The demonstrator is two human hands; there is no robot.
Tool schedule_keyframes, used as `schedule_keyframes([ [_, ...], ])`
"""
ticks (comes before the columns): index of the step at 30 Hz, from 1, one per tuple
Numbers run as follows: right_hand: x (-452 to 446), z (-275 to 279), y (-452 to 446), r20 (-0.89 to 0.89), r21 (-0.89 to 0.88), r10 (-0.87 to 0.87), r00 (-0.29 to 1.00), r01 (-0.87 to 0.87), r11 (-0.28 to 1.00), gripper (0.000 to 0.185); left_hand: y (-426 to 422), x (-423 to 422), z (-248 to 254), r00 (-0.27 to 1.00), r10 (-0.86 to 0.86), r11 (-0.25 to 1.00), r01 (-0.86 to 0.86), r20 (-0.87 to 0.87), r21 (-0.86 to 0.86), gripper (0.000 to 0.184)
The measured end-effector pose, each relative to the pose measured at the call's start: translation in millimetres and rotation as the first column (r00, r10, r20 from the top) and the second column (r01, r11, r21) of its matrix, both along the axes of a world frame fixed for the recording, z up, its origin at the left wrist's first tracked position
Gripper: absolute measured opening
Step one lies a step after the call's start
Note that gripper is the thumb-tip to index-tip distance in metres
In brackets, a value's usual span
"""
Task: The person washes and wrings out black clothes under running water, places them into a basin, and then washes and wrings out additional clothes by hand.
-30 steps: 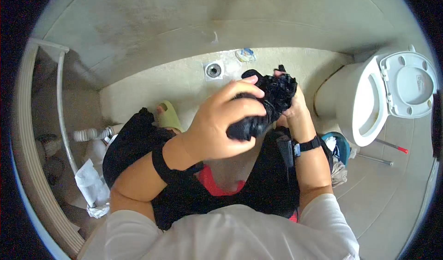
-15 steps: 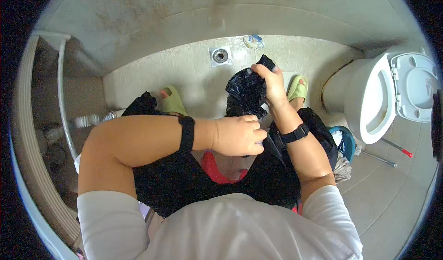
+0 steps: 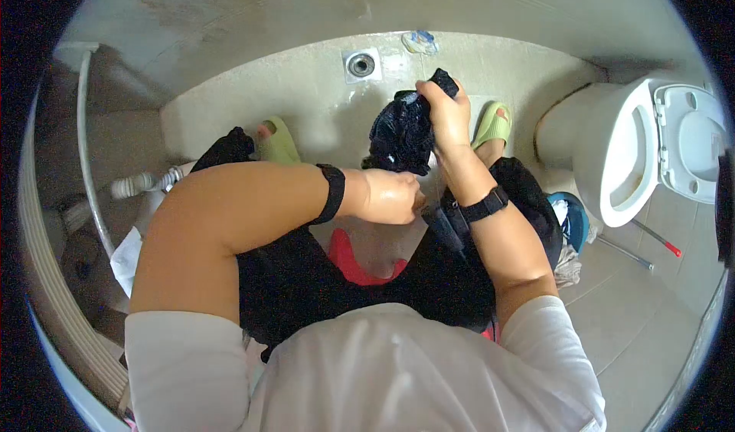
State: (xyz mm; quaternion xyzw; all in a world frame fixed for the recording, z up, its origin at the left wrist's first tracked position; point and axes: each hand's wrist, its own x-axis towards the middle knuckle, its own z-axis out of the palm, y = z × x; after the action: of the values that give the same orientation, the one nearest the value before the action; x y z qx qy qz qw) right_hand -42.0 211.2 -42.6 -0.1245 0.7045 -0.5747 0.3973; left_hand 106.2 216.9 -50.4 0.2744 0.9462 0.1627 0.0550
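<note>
A black, wet-looking bunched cloth (image 3: 402, 132) hangs over the floor between my knees. My right hand (image 3: 450, 114) is closed round its upper right end, and a piece of it sticks out above the fist. Just below the cloth, my left hand (image 3: 392, 197) has its fingers curled, with the back of the hand toward me. What its fingertips hold, if anything, is hidden. Under my legs a red curved edge (image 3: 351, 262) shows.
A floor drain (image 3: 360, 65) lies ahead, with a crumpled blue-and-white wrapper (image 3: 420, 43) beside it. The toilet (image 3: 622, 153) stands at right, near a teal basin (image 3: 579, 221) holding cloth and a red-tipped rod (image 3: 660, 240). A metal pipe (image 3: 88, 148) rises at left.
My left hand has come off the upper part of the black cloth and moved down below it. My right hand has turned and now grips the cloth's upper end. The view has shifted slightly.
</note>
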Motion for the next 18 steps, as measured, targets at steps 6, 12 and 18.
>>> schedule_keyframes([
  [6,8.9,6.9,1.6,0.045,-0.030,-0.025,0.999,0.026,0.999,0.017,9.4,-18.8,-21.7,0.700,0.186,0.794,-0.520,0.690,0.313,0.023],
  [12,9.7,-4.2,1.8,0.032,-0.040,-0.020,0.999,0.022,0.999,0.016,15.7,-23.9,-42.6,0.641,0.263,0.815,-0.547,0.721,0.189,0.031],
  [18,23.1,-1.4,4.1,0.120,-0.043,-0.046,0.992,0.051,0.998,0.018,31.4,-29.1,-81.9,0.689,0.293,0.885,-0.458,0.663,0.084,0.025],
])
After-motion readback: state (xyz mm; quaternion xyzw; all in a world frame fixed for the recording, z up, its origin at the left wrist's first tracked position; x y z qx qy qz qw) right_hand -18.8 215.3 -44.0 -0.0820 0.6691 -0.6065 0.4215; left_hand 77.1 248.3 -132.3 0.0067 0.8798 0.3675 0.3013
